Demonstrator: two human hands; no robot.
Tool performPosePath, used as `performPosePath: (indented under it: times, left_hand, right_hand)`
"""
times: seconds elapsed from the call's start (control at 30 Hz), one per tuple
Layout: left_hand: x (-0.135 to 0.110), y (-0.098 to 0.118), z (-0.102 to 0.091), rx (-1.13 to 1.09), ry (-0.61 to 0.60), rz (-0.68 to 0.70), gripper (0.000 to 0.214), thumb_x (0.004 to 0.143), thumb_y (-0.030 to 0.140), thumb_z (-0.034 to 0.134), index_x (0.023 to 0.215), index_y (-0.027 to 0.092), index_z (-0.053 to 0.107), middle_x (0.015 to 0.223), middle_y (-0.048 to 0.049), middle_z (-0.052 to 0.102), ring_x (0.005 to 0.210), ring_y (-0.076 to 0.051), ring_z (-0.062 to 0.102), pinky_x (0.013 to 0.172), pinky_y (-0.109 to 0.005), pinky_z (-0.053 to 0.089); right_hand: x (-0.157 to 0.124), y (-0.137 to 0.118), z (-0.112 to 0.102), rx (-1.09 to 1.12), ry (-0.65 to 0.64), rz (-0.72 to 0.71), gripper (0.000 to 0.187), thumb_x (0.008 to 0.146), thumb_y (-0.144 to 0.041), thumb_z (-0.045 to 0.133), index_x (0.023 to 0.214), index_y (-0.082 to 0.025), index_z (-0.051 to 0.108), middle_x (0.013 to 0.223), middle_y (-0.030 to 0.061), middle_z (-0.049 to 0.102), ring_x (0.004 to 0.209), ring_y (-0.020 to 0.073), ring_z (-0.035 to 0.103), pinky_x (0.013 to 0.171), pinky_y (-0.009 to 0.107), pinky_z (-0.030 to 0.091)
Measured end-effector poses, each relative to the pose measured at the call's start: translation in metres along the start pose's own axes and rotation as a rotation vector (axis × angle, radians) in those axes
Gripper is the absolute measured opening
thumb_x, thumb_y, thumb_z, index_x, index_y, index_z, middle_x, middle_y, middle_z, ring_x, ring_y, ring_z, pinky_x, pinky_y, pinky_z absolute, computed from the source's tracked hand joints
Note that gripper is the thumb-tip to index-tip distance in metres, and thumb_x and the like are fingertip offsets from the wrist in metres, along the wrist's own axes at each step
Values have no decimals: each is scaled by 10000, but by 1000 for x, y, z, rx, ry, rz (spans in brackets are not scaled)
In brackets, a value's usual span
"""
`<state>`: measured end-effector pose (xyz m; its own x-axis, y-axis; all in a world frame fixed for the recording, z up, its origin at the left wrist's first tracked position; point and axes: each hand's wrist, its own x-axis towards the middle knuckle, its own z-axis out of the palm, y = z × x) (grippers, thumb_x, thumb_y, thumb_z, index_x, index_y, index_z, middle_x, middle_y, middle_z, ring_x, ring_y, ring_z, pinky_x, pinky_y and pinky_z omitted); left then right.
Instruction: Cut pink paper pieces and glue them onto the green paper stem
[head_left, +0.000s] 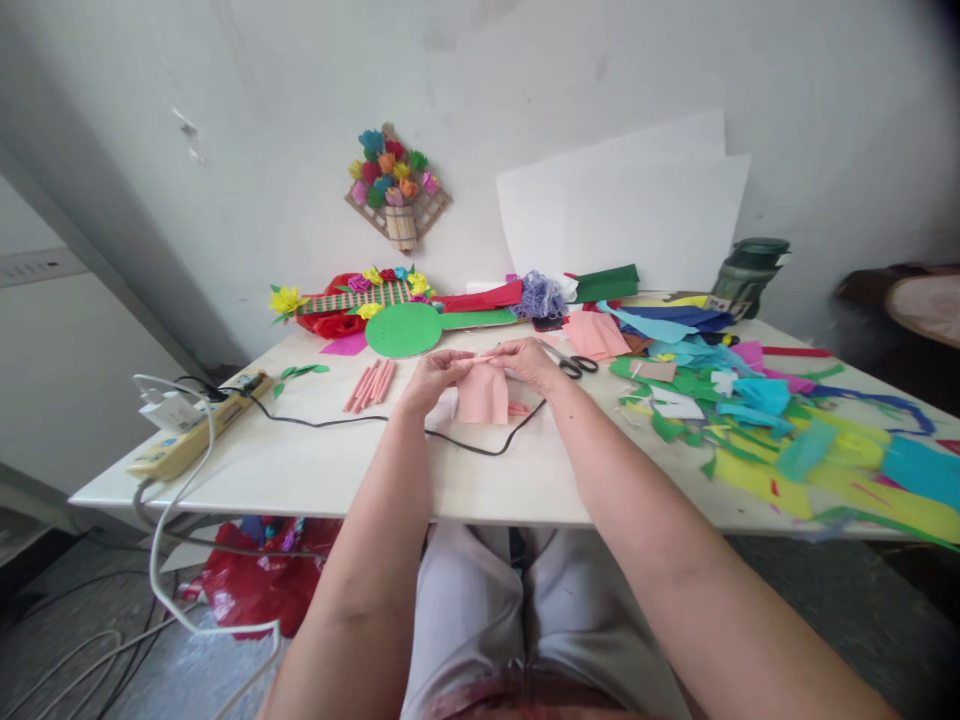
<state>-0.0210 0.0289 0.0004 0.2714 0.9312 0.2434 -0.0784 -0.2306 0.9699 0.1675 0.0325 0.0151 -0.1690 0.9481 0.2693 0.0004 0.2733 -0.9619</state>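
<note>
Between my two hands, at the middle of the table, a pink sheet of paper hangs from its rolled or folded top edge. My left hand pinches the left end of that edge, and my right hand pinches the right end. Several thin pink paper rolls lie left of my left hand. A few more pink pieces show under my right hand, partly hidden. Just right of my right hand rest black-handled scissors. Behind them is a stack of pink paper.
Coloured paper scraps cover the right side. A green paddle-shaped piece and purple yarn lie at the back. A dark bottle stands back right. A black cable crosses from the power strip beneath my hands.
</note>
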Motion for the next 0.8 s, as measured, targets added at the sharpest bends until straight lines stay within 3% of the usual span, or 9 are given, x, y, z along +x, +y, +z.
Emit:
performPosePath:
  times: [0.2, 0.3, 0.43, 0.63, 0.8]
  left_hand:
    - [-2, 3, 4, 33, 34, 16, 398, 588, 364, 769, 893, 118, 696, 663, -18, 614, 581, -91, 521, 564, -218, 391]
    - [-2, 3, 5, 45, 39, 19, 398, 592, 367, 764, 896, 121, 695, 655, -14, 611, 568, -88, 510, 552, -216, 381]
    - [-2, 3, 6, 41, 40, 27, 404, 591, 372, 762, 897, 118, 691, 651, -15, 611, 565, -88, 509, 543, -213, 374]
    - [0, 0, 3, 22, 38, 40, 400, 608, 372, 755, 911, 120, 686, 681, -20, 625, 581, -85, 521, 549, -207, 373]
    - [1, -1, 3, 24, 38, 36, 412, 595, 382, 761, 909, 124, 690, 691, -27, 638, 592, -95, 536, 563, -216, 387]
  right_hand:
    - [-4, -2, 1, 36, -32, 73, 152, 570, -178, 709, 711, -122, 720, 364, -53, 489, 335, 49, 364, 357, 186, 294]
    - [-5, -4, 3, 97, -44, 117, 95, 603, -127, 690, 697, -119, 698, 411, -27, 547, 361, 68, 458, 375, 185, 379]
    - [-5, -5, 5, 167, -52, 152, 74, 627, -61, 668, 680, -112, 665, 563, 45, 661, 495, 113, 602, 522, 231, 516]
    - [-7, -7, 3, 211, -122, 133, 72, 643, -110, 693, 705, -108, 657, 597, 57, 676, 509, 117, 614, 548, 236, 519]
    - [-7, -6, 3, 175, -149, 110, 209, 607, -258, 776, 690, -110, 653, 612, 55, 674, 490, 99, 592, 507, 212, 492]
